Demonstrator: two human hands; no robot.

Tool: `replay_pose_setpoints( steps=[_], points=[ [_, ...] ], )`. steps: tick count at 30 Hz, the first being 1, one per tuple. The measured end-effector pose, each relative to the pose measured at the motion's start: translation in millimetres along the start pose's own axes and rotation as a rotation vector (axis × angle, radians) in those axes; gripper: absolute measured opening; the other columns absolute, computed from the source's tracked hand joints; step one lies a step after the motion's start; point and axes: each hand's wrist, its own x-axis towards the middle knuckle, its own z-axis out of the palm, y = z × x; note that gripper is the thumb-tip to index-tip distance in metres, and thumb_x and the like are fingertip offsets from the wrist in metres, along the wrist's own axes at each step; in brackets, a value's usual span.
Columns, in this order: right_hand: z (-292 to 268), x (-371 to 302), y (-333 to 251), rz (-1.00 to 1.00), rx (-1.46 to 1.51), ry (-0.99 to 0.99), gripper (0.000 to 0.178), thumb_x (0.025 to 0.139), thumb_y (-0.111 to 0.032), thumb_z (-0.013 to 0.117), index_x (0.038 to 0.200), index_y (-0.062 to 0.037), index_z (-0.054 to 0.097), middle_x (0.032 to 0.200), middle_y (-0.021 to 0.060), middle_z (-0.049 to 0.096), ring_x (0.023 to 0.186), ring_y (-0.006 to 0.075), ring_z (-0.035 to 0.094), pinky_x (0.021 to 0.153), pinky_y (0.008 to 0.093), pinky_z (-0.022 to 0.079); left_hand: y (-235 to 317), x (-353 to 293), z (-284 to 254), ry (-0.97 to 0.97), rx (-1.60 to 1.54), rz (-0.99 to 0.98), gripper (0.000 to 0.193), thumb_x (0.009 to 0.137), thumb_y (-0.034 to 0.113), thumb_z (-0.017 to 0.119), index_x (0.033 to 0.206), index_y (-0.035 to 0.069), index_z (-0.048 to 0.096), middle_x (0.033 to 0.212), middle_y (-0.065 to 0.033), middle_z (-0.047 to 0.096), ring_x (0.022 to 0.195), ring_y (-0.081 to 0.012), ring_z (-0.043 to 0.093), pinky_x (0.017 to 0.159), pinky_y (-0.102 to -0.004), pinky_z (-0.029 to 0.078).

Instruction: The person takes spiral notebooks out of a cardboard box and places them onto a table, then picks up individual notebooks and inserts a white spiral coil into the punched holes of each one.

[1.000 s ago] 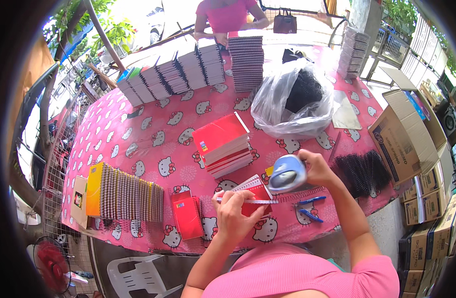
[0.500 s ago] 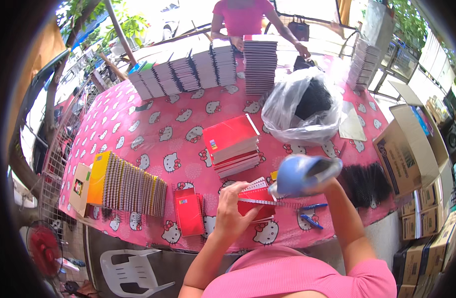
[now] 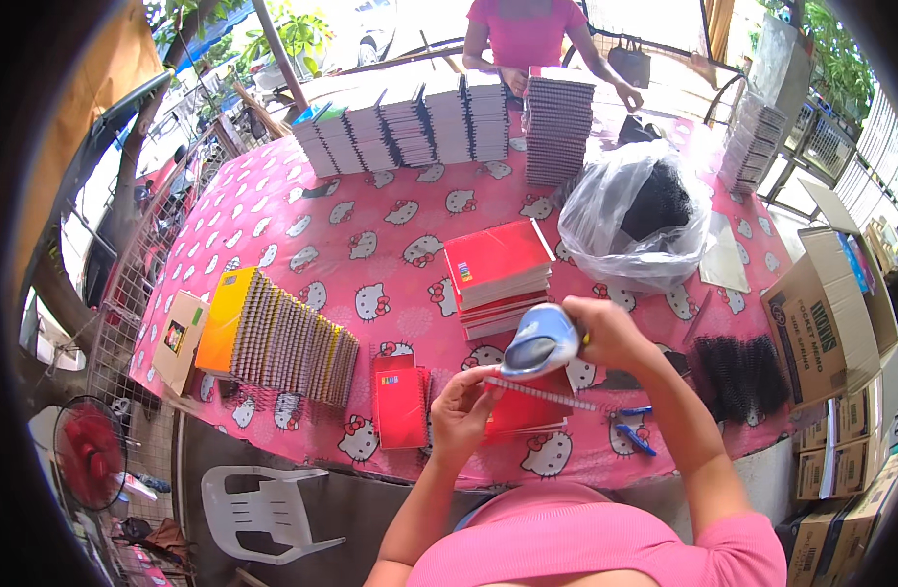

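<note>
My left hand (image 3: 459,416) is closed on the left end of a small red notebook (image 3: 527,416), fingers and thumb pinching its bound edge. A thin coil runs along that edge and sticks out to the right. My right hand (image 3: 603,335) grips a blue rubber slipper (image 3: 542,340), held low over the notebook's edge; whether they touch, I cannot tell. Left of my left hand lie small red notebooks (image 3: 401,406). Just beyond stands a stack of red-covered notebooks (image 3: 498,264). Two blue-handled tools (image 3: 636,439) lie right of the held notebook.
Yellow-covered spiral notebooks (image 3: 263,333) stand at left; white-edged notebooks (image 3: 400,127) line the far side. A plastic bag (image 3: 605,235) holds black coils, and loose black coils (image 3: 737,377) lie near an open carton (image 3: 811,318). Across the table (image 3: 302,230) is a person in pink (image 3: 527,34).
My right hand has brought the slipper left and turned it, now over the notebook's bound edge. The left hand keeps its hold on the notebook. The whole view has shifted slightly.
</note>
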Motion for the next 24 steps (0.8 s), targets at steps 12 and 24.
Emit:
replay_pose_setpoints(
  steps=[12, 24],
  points=[
    [32.4, -99.8, 93.0, 0.471, -0.462, 0.259, 0.037, 0.071, -0.012, 0.071, 0.104, -0.0066, 0.054, 0.117, 0.0162, 0.056, 0.108, 0.0373, 0.055, 0.079, 0.0469, 0.049, 3.2, 12.1, 4.9, -0.042, -0.249, 0.058, 0.025, 0.078, -0.013, 0.069, 0.100, -0.002, 0.064, 0.100, -0.0118, 0.068, 0.094, -0.0186, 0.066, 0.085, -0.0306, 0.055],
    [94.6, -227.9, 60.8, 0.311, -0.516, 0.228, 0.051, 0.080, -0.034, 0.068, 0.118, -0.0038, 0.055, 0.114, 0.0175, 0.052, 0.106, 0.0360, 0.050, 0.092, 0.0474, 0.039, 24.8, -24.5, 14.1, -0.063, 0.591, 0.510, 0.022, 0.072, -0.004, 0.078, 0.092, 0.000, 0.068, 0.099, -0.0149, 0.069, 0.085, -0.0262, 0.069, 0.077, -0.0355, 0.056]
  ],
)
